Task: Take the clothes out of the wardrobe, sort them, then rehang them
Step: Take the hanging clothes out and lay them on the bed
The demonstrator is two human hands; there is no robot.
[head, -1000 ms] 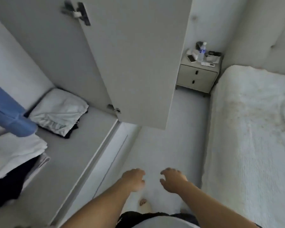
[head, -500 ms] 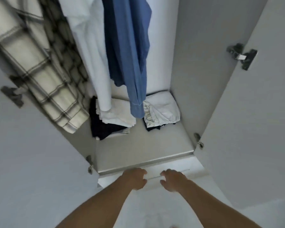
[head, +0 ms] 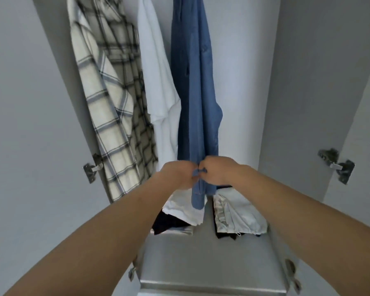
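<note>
Hands (head: 198, 174) pinch blue shirt (head: 194, 92) hem between doors.

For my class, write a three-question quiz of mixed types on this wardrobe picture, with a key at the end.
1. True or false: the blue shirt hangs to the right of the white shirt.
2. Multiple choice: what does the left hand grip, together with the right hand? A) the plaid shirt B) the blue shirt C) a folded pile
3. Fill in: the folded white clothes lie on the wardrobe's ____.

Key
1. True.
2. B: both hands pinch its fabric near the lower end.
3. Shelf, below the hanging shirts.
</note>
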